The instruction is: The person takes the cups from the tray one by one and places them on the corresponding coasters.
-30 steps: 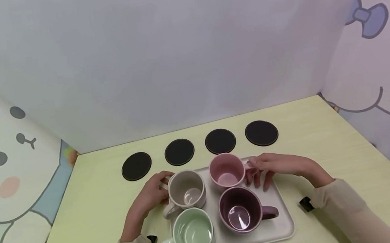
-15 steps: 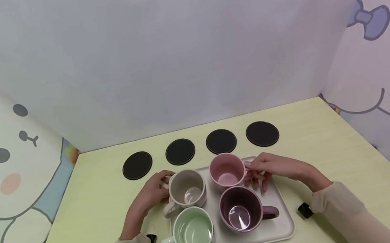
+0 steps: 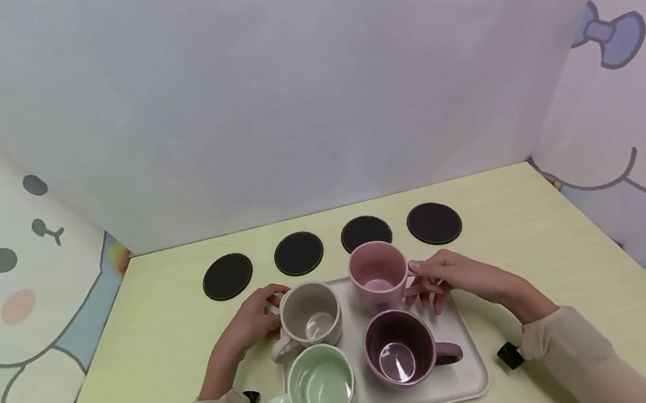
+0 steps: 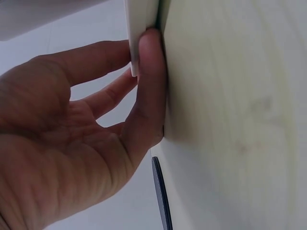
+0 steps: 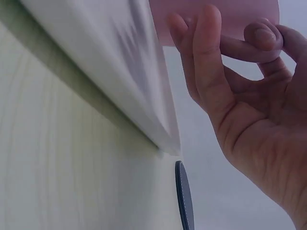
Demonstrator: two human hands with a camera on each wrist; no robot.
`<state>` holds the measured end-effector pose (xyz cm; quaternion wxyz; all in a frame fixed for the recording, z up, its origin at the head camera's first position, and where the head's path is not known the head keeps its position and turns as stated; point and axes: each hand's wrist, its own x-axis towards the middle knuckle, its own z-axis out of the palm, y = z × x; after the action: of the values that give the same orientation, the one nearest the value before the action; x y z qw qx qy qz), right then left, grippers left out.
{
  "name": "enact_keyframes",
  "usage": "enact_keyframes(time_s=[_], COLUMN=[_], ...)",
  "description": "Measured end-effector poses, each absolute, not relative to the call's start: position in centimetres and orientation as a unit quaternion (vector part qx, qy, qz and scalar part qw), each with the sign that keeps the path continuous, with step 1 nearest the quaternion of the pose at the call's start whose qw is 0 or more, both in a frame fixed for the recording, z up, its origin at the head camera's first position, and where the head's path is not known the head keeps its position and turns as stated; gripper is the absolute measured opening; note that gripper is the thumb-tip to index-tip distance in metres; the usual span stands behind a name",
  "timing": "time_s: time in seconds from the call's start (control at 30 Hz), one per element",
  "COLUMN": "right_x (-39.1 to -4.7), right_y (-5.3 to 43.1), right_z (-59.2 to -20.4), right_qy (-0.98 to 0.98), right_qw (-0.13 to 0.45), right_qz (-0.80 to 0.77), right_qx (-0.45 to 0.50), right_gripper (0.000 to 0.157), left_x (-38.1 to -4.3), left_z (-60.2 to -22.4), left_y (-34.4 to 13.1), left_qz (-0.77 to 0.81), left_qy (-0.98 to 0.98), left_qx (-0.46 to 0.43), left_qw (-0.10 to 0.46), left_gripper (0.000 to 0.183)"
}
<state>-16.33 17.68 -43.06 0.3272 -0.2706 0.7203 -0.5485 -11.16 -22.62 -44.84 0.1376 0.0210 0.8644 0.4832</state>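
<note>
My right hand (image 3: 457, 276) grips the handle of a pink mug (image 3: 375, 265), which is raised over the back of a pale tray (image 3: 451, 383). In the right wrist view the thumb and index finger are around the mug's handle (image 5: 244, 50), with other fingers near its side. At the tray's back left corner, my left hand (image 3: 249, 319) pinches the tray edge (image 4: 136, 43) between its fingers. Beside the left hand stands a beige mug (image 3: 326, 337). A light green mug (image 3: 320, 388) and a dark purple mug (image 3: 397, 352) occupy the tray's front half.
Behind the tray, several round black coasters lie in a row: far-left coaster (image 3: 227, 277), second coaster (image 3: 298, 253), third coaster (image 3: 365, 231) and far-right coaster (image 3: 434, 223). A pale wall (image 3: 311, 96) rises behind the light wood table (image 3: 167, 352).
The right hand has closed on the pink mug's handle and lifted the mug, shifting it slightly backward. The left hand stays at the tray edge, and the other mugs have not moved.
</note>
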Motion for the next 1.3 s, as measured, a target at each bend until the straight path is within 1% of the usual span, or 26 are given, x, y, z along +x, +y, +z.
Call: enact_keyframes(time_s=[0.2, 0.4, 0.63, 0.83, 1.03, 1.3], right_x=[-16.1, -15.8, -15.9, -16.4, -16.9, -17.5], right_y=[17.5, 17.0, 17.0, 18.0, 18.5, 19.5], right_z=[-42.3, -41.8, -41.5, -41.5, -42.2, -43.2], right_qy=[0.751, 0.765, 0.777, 0.78, 0.753, 0.723], right_qw=[0.269, 0.211, 0.143, 0.109, 0.071, 0.056], right_qz=[-0.563, -0.594, -0.608, -0.615, -0.654, -0.686], right_qx=[-0.217, -0.133, -0.072, -0.026, 0.014, 0.052], right_gripper=[0.065, 0.065, 0.068, 0.065, 0.064, 0.061], left_x=[-11.1, -11.0, -10.9, -11.0, -11.1, -11.0], left_z=[-44.9, -44.9, -44.8, -44.9, -45.1, -45.0], left_y=[-22.6, -22.5, -22.6, -22.7, -22.8, -22.7], left_qz=[0.485, 0.476, 0.478, 0.48, 0.483, 0.482], left_qy=[0.864, 0.869, 0.868, 0.866, 0.864, 0.866], left_qx=[0.022, 0.016, 0.023, 0.023, 0.033, 0.031], left_qw=[0.136, 0.135, 0.133, 0.135, 0.134, 0.131], left_gripper=[0.049, 0.048, 0.049, 0.048, 0.048, 0.047])
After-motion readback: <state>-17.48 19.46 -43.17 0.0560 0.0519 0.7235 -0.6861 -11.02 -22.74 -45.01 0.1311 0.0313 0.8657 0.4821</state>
